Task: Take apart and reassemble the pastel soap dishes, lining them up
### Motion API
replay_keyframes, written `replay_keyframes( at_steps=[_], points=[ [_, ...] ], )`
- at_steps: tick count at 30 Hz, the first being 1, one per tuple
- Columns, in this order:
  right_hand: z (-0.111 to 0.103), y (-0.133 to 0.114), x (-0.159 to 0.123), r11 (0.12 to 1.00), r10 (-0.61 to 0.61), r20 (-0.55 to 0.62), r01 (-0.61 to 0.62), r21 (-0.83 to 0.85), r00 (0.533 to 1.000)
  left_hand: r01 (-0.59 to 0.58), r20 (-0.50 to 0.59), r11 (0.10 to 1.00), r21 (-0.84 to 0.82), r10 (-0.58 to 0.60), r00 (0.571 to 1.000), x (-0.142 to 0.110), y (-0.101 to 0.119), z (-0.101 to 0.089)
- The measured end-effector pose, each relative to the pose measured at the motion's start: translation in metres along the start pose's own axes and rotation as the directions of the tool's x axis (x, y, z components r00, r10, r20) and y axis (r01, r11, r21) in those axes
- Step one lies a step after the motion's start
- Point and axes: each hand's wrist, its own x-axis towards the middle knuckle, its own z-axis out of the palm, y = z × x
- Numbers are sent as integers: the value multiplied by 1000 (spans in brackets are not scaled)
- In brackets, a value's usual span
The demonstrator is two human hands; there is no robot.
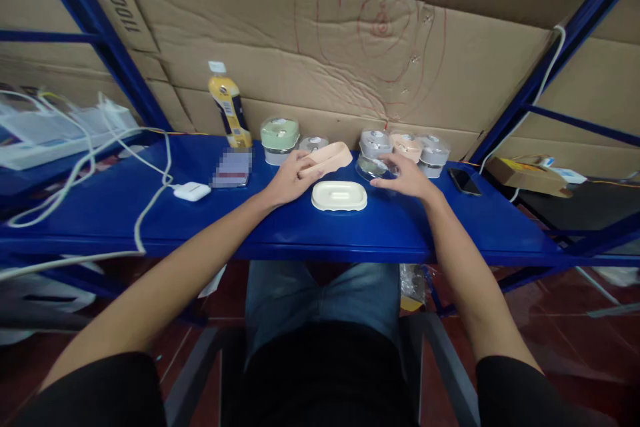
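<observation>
My left hand grips a peach-coloured oblong plastic shell, tilted up above the blue table. Low over the table at the right, my right hand has its thumb and fingers around the edge of a clear plastic cover. Between the hands a cream oval plastic piece with a raised middle lies flat on the table. Behind them stand small oval boxes with clear parts: a green one, a grey one, a peach one and another grey one. A further grey box is partly hidden by the shell.
A yellow-labelled bottle stands at the back left, near a blurred-out packet. A white charger-like case and white cables lie to the left. A phone lies right. Cardboard backs the blue table.
</observation>
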Motion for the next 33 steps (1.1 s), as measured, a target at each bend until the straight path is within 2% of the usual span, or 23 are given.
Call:
replay_keyframes(
  at_steps=[3, 7, 11, 13, 15, 18, 20, 22, 27, 33],
  points=[
    [11, -13, 4, 994, -83, 11, 82, 71, 996, -45, -7, 999, -28, 44, 999, -2, 6, 1],
    [10, -7, 9, 997, 80, -74, -79, 14, 994, -86, 48, 996, -28, 87, 995, -7, 11, 3],
    [-3, 12, 9, 975, 215, -263, -223, 0, 941, -101, 142, 994, -48, 107, 984, -11, 18, 7],
    [-3, 13, 10, 972, 230, -343, -230, 41, 911, -105, 187, 992, -72, 117, 975, -11, 24, 10],
    [2, 7, 11, 982, 187, -356, -162, 98, 915, -113, 212, 989, -93, 131, 968, -11, 31, 13],
    [13, -12, 11, 989, 15, -270, 25, 145, 963, -96, 226, 990, -102, 118, 967, -9, 36, 19],
    [21, -26, 11, 978, -118, -161, 143, 153, 980, -14, 221, 994, -108, 38, 975, -8, 35, 23],
    [27, -37, 12, 965, -202, -59, 209, 159, 978, 71, 211, 989, -133, -42, 977, -8, 31, 26],
    [40, -49, 21, 966, -232, 59, 222, 133, 971, 108, 173, 970, -218, -71, 982, -10, 25, 33],
    [51, -46, 23, 973, -221, 143, 208, 103, 965, 123, 196, 971, -203, -83, 977, -10, 26, 33]
  ],
)
